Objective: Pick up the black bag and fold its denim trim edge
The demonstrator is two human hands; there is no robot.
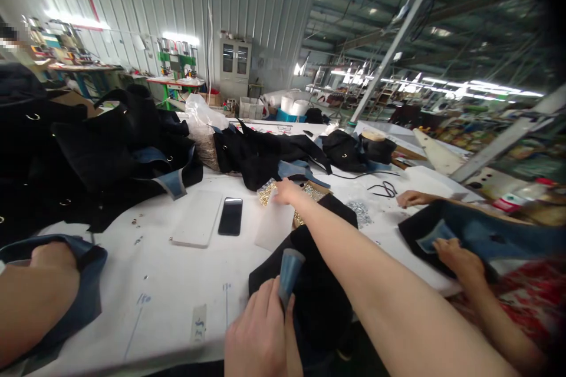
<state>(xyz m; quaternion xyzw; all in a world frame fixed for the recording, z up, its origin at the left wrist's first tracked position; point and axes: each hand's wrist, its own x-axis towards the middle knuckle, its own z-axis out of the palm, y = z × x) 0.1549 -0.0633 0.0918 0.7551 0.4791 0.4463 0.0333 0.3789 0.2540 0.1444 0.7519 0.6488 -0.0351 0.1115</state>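
My left hand point(260, 330) is closed round a dark denim garment point(318, 283) at the front edge of the table. A folded strip with its blue side out sticks up from that fist. My right hand point(286, 191) is stretched forward over the table, at the edge of a clear plastic bag of small gold metal fittings point(267, 194). Its fingers look curled; their tips, and anything in them, are hidden. Just right of this hand, partly behind my forearm, an open cardboard box point(315, 191) holds more small metal fittings.
A phone point(230, 216) lies beside a white flat slab point(197, 219). Dark denim garments point(132, 141) are heaped at left and back. Silver fittings point(360, 213) lie to the right. Co-workers' hands hold denim at left point(55, 262) and right point(455, 253).
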